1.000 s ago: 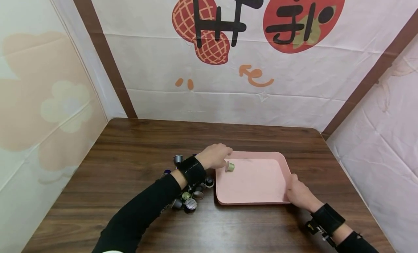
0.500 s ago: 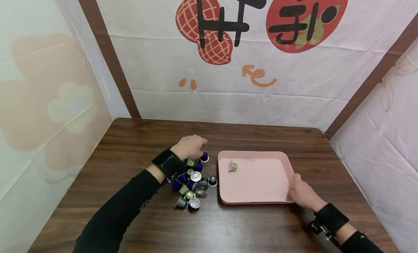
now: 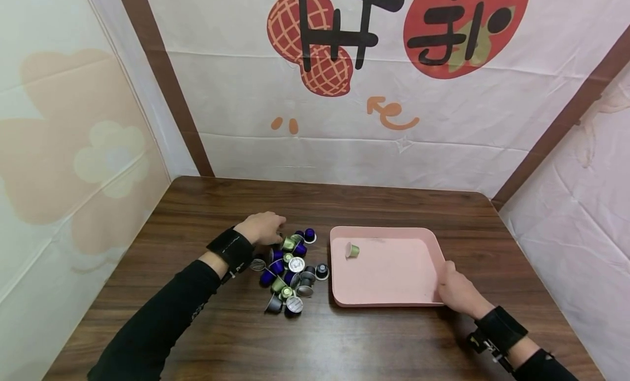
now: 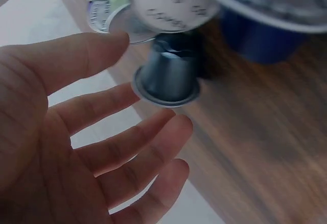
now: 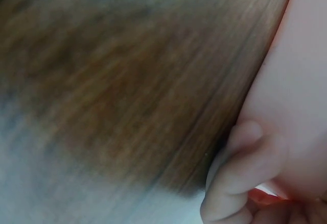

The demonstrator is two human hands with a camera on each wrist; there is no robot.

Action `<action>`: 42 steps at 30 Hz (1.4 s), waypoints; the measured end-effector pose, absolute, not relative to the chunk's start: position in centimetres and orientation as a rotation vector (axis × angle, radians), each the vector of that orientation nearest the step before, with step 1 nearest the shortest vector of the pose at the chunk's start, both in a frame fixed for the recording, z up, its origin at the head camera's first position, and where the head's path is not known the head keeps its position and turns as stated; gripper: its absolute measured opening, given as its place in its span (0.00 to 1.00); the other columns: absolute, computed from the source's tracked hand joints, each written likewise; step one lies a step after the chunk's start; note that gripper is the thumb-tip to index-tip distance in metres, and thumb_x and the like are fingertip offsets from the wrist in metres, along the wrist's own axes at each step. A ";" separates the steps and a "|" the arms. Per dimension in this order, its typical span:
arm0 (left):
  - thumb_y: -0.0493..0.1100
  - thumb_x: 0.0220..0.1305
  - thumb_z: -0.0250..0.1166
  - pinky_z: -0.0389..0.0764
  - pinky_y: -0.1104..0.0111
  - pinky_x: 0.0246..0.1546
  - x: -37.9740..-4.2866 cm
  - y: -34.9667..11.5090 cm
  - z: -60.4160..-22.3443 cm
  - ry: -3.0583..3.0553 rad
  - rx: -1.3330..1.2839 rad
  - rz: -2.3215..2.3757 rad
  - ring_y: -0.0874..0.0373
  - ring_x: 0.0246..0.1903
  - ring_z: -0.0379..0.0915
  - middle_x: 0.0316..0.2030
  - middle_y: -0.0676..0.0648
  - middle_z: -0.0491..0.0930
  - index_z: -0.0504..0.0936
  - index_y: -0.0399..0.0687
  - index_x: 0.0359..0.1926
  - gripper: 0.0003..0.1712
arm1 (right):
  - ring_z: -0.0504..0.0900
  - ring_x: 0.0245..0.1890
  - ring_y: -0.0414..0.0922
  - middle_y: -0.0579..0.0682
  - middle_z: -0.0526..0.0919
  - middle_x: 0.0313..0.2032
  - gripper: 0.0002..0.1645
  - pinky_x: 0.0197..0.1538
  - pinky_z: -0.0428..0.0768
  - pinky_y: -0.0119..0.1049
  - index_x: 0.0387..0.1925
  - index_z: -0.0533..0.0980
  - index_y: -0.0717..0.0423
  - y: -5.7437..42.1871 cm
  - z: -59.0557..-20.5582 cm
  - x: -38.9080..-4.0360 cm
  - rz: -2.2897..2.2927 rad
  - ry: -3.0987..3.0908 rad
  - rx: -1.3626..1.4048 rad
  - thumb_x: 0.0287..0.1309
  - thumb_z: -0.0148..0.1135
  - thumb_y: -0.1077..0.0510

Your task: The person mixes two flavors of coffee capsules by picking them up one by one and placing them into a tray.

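My left hand is at the far left side of a pile of coffee capsules on the table. In the left wrist view its thumb and fingers are spread beside a dark grey coffee capsule; whether a fingertip touches the rim I cannot tell. A light green coffee capsule lies on its side in the pink tray, near the left wall. My right hand grips the tray's right edge near the front corner, its fingers curled at the rim.
The pile holds several blue, green, grey and black capsules, close to the tray's left side. A black capsule stands between pile and tray. The brown wooden table meets a printed cloth backdrop behind; more cloth hangs at both sides.
My left hand has moved left from above the tray, over the pile, to its far left side. The green capsule stays in the tray. My right hand keeps its grip on the edge.
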State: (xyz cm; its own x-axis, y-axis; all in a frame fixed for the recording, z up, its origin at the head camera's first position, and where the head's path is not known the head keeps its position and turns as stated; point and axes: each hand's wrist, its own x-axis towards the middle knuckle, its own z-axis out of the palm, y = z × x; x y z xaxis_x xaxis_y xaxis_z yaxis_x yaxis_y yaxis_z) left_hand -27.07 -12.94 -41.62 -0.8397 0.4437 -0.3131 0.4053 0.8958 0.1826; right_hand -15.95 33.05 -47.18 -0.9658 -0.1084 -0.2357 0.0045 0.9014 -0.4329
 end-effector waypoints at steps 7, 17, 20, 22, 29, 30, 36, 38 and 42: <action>0.43 0.59 0.66 0.73 0.53 0.49 -27.3 -13.3 -42.6 2.704 0.608 0.164 0.42 0.54 0.69 0.54 0.37 0.74 0.70 0.37 0.62 0.31 | 0.70 0.23 0.47 0.56 0.68 0.26 0.22 0.26 0.68 0.39 0.54 0.49 0.78 33.0 -46.9 -16.0 -0.649 2.787 -0.041 0.65 0.37 0.65; 0.39 0.60 0.65 0.71 0.53 0.52 -27.5 -13.7 -43.4 2.677 0.649 0.198 0.42 0.57 0.67 0.58 0.37 0.71 0.68 0.39 0.64 0.32 | 0.70 0.24 0.47 0.56 0.68 0.26 0.23 0.26 0.68 0.38 0.54 0.49 0.79 33.0 -47.1 -15.9 -0.671 2.779 -0.016 0.64 0.38 0.65; 0.39 0.60 0.65 0.69 0.53 0.54 -27.6 -13.7 -43.4 2.668 0.675 0.198 0.42 0.58 0.66 0.59 0.36 0.70 0.66 0.38 0.65 0.32 | 0.70 0.24 0.47 0.56 0.67 0.26 0.23 0.26 0.68 0.38 0.54 0.49 0.79 33.1 -47.2 -15.9 -0.671 2.789 -0.028 0.64 0.38 0.65; 0.39 0.61 0.65 0.68 0.53 0.55 -27.6 -13.7 -43.5 2.668 0.691 0.195 0.42 0.59 0.65 0.59 0.36 0.70 0.66 0.38 0.65 0.33 | 0.70 0.23 0.47 0.55 0.67 0.26 0.23 0.25 0.68 0.38 0.54 0.49 0.79 33.1 -47.2 -15.9 -0.674 2.793 -0.032 0.64 0.38 0.65; 0.39 0.60 0.65 0.70 0.53 0.53 -27.6 -14.0 -43.5 2.659 0.717 0.197 0.42 0.56 0.68 0.57 0.37 0.71 0.66 0.38 0.65 0.32 | 0.70 0.23 0.46 0.54 0.67 0.25 0.23 0.25 0.68 0.38 0.54 0.49 0.78 33.0 -47.3 -15.9 -0.671 2.793 -0.018 0.64 0.39 0.66; 0.39 0.60 0.65 0.70 0.53 0.53 -27.6 -14.1 -43.6 2.659 0.714 0.201 0.43 0.56 0.69 0.57 0.37 0.72 0.67 0.38 0.64 0.32 | 0.70 0.23 0.46 0.54 0.67 0.25 0.23 0.25 0.68 0.38 0.54 0.49 0.78 33.0 -47.3 -15.9 -0.669 2.793 -0.015 0.64 0.39 0.66; 0.37 0.61 0.62 0.70 0.53 0.53 -27.8 -14.6 -43.9 2.674 0.676 0.227 0.43 0.56 0.68 0.57 0.37 0.72 0.67 0.39 0.65 0.30 | 0.70 0.22 0.46 0.54 0.67 0.24 0.24 0.24 0.68 0.37 0.55 0.48 0.77 32.9 -47.4 -15.9 -0.655 2.785 0.016 0.65 0.39 0.65; 0.37 0.62 0.60 0.68 0.52 0.55 -27.9 -14.8 -44.0 2.675 0.659 0.243 0.41 0.58 0.66 0.59 0.35 0.69 0.65 0.38 0.66 0.31 | 0.70 0.21 0.46 0.54 0.67 0.23 0.24 0.24 0.68 0.37 0.55 0.48 0.77 32.8 -47.3 -15.9 -0.650 2.782 0.031 0.65 0.39 0.64; 0.39 0.65 0.57 0.68 0.52 0.55 -27.8 -15.0 -43.9 2.675 0.638 0.282 0.41 0.58 0.65 0.61 0.34 0.67 0.64 0.37 0.66 0.30 | 0.70 0.21 0.46 0.54 0.67 0.24 0.24 0.24 0.68 0.38 0.55 0.48 0.77 32.7 -47.2 -15.9 -0.651 2.779 0.040 0.65 0.39 0.65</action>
State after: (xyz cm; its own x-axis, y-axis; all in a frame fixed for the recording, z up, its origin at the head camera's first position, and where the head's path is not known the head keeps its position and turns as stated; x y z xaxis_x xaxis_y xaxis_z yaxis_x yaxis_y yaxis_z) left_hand -27.80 -15.02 -43.90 -0.8268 0.4685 -0.3112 0.3932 0.8771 0.2759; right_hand -15.87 32.71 -47.17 -0.9588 -0.0381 -0.2816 0.0910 0.8976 -0.4313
